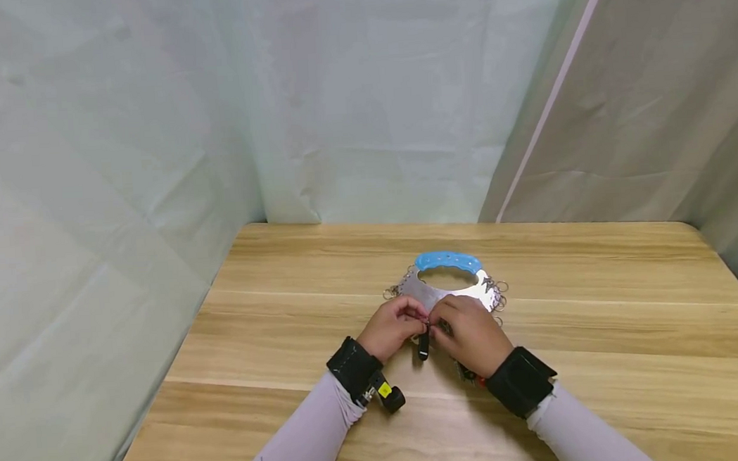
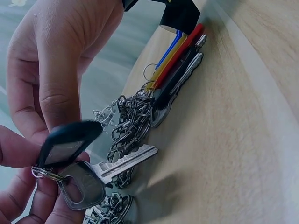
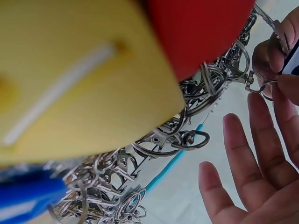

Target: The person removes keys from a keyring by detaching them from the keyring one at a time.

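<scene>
A metal plate [image 1: 415,285] with a blue handle [image 1: 448,259] lies on the table, hung with small metal clips and rings [image 3: 205,79]. My left hand [image 1: 388,328] and right hand [image 1: 473,333] meet fingertip to fingertip at its near edge. Between them they pinch a small key ring [image 2: 44,173], carrying a key [image 2: 124,163] with a grey head and a dark tag [image 2: 74,142] with a pale label. A snap clip [image 3: 254,81] touches the ring in the right wrist view. Several right fingers [image 3: 238,149] stay extended; fingers partly hide the grip.
Yellow [image 3: 93,84], red [image 3: 201,32] and blue [image 3: 30,198] tags hang close by my right wrist, with more keys [image 2: 187,74] beside them. The wooden table [image 1: 273,321] spreads around the hands. Pale curtains [image 1: 367,103] stand behind it.
</scene>
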The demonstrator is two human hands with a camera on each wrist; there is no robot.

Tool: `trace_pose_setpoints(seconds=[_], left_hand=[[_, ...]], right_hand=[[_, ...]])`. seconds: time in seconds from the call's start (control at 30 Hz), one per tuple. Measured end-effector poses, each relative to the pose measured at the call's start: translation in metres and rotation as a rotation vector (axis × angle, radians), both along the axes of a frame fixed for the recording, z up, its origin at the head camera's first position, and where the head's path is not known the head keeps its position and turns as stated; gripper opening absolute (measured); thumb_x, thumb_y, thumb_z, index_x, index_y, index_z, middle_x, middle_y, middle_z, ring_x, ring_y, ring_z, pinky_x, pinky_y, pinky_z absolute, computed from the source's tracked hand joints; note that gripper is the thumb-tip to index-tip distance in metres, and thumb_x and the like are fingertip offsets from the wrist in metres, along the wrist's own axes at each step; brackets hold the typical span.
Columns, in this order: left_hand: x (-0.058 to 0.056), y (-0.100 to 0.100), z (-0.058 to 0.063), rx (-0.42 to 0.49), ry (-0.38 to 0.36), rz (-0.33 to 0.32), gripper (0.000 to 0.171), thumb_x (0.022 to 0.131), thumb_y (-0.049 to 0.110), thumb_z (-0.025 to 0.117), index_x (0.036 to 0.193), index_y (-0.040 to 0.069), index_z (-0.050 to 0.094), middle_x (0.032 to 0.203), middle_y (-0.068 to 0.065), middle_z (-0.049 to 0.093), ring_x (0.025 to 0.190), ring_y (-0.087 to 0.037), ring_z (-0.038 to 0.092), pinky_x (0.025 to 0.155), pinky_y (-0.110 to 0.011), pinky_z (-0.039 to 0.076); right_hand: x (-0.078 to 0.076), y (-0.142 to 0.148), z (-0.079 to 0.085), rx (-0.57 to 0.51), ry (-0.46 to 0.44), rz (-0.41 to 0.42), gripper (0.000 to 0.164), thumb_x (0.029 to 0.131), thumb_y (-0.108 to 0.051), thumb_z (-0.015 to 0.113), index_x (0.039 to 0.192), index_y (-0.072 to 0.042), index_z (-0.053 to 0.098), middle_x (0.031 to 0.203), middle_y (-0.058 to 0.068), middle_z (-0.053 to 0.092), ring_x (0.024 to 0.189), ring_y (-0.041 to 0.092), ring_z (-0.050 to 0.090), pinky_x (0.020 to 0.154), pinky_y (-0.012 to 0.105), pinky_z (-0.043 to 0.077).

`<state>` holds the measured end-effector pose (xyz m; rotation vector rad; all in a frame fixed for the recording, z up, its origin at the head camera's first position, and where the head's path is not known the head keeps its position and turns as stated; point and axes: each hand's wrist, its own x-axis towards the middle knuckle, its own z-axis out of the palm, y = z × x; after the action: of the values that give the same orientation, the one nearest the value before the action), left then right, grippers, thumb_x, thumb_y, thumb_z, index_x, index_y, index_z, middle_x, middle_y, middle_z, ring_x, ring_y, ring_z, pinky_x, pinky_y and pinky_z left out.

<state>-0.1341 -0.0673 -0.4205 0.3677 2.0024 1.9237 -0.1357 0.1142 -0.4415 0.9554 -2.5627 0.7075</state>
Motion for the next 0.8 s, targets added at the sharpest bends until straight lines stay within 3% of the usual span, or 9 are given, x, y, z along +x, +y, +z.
trace_pose_setpoints(seconds=[0.2, 0.43, 0.63, 0.8], left_hand=[[-0.0016, -0.0007, -0.0021, 0.027, -0.044, 0.019, 0.022, 0.081, -0.012, 0.055, 0.102, -0.016, 0.051, 0.093, -0.024, 0.057, 0.08, -0.017, 0.058, 0.073, -0.029, 0.048], [-0.0013, -0.0009, -0.001, 0.032, -0.064, 0.028, 0.02, 0.083, -0.013, 0.052, 0.102, -0.017, 0.05, 0.09, -0.026, 0.057, 0.083, -0.038, 0.057, 0.079, -0.048, 0.049], [-0.0016, -0.0005, -0.0018, 0.052, -0.065, 0.014, 0.02, 0.083, -0.014, 0.051, 0.103, -0.017, 0.05, 0.09, -0.03, 0.056, 0.075, -0.029, 0.057, 0.069, -0.039, 0.05], [-0.0009, -0.0002, -0.001, 0.033, -0.053, 0.016, 0.02, 0.083, -0.014, 0.052, 0.103, -0.017, 0.05, 0.09, -0.033, 0.056, 0.076, -0.034, 0.058, 0.07, -0.042, 0.05]], right_hand=[[0.0001, -0.0003, 0.0001, 0.007, 0.013, 0.001, 0.009, 0.079, -0.013, 0.072, 0.083, -0.015, 0.065, 0.087, -0.004, 0.061, 0.091, 0.016, 0.057, 0.087, 0.041, 0.042], [0.0006, -0.0005, 0.0008, 0.006, 0.024, 0.009, 0.008, 0.078, -0.013, 0.072, 0.082, -0.016, 0.065, 0.085, -0.006, 0.06, 0.089, 0.015, 0.056, 0.086, 0.04, 0.042], [0.0002, -0.0004, 0.0006, -0.001, 0.029, 0.008, 0.008, 0.078, -0.015, 0.071, 0.08, -0.017, 0.064, 0.084, -0.007, 0.059, 0.089, 0.014, 0.056, 0.086, 0.04, 0.042], [-0.0003, 0.0002, -0.0004, -0.007, 0.03, 0.016, 0.008, 0.078, -0.015, 0.071, 0.08, -0.017, 0.064, 0.083, -0.008, 0.059, 0.089, 0.014, 0.056, 0.085, 0.041, 0.042]])
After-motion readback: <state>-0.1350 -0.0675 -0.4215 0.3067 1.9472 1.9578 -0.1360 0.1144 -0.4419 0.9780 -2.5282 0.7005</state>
